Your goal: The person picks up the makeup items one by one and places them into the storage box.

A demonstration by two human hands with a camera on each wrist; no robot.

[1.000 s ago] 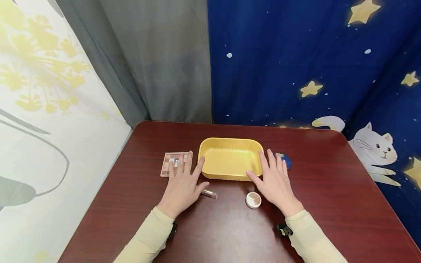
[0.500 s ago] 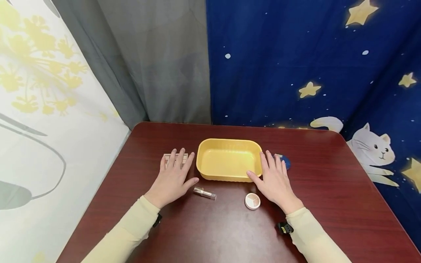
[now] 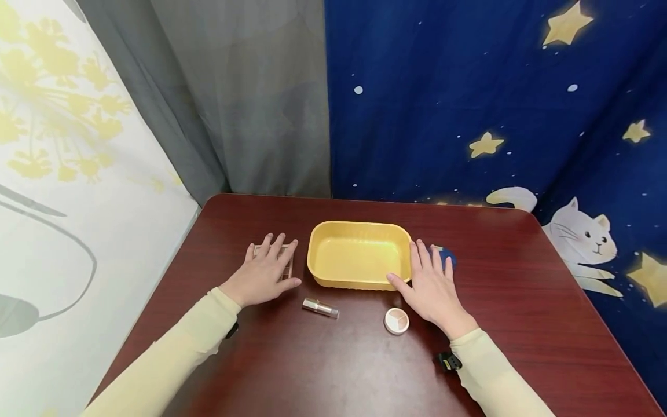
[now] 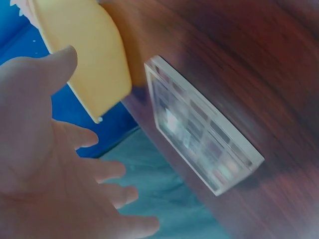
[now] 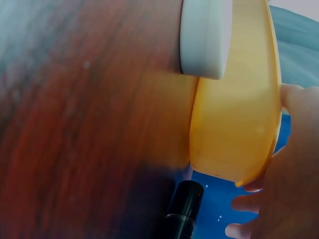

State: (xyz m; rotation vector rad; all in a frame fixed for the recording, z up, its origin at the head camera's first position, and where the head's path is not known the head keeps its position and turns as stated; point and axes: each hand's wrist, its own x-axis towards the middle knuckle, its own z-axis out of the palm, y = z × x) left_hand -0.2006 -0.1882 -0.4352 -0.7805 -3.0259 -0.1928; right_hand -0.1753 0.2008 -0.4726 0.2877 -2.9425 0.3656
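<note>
The fingers of the left hand (image 3: 257, 278) are spread and almost straight, with nothing gripped between them. They are held over the square palette (image 4: 199, 129), which is partly covered by them in the head view; in the left wrist view, a gap is seen between fingertips and palette. The fingers of the right hand (image 3: 433, 292) are extended too, with the thumb set apart. The rim of the yellow tray (image 3: 359, 284) is touched by the thumb near its right end; how firmly it is pressed cannot be told.

The tray is placed between the two hands. On its near side, a slim metallic tube (image 3: 320, 308) is laid at a slant, and a round compact (image 3: 396, 321), divided into three pale sections, is set near the right hand. A blue item (image 3: 448, 259) is partly hidden by the right fingers. In the right wrist view, a black cylinder (image 5: 187, 204) is seen beside the tray. All are carried by the reddish-brown surface (image 3: 339, 370), backed by a gray curtain (image 3: 266, 104) and a star-printed blue curtain (image 3: 417, 69).
</note>
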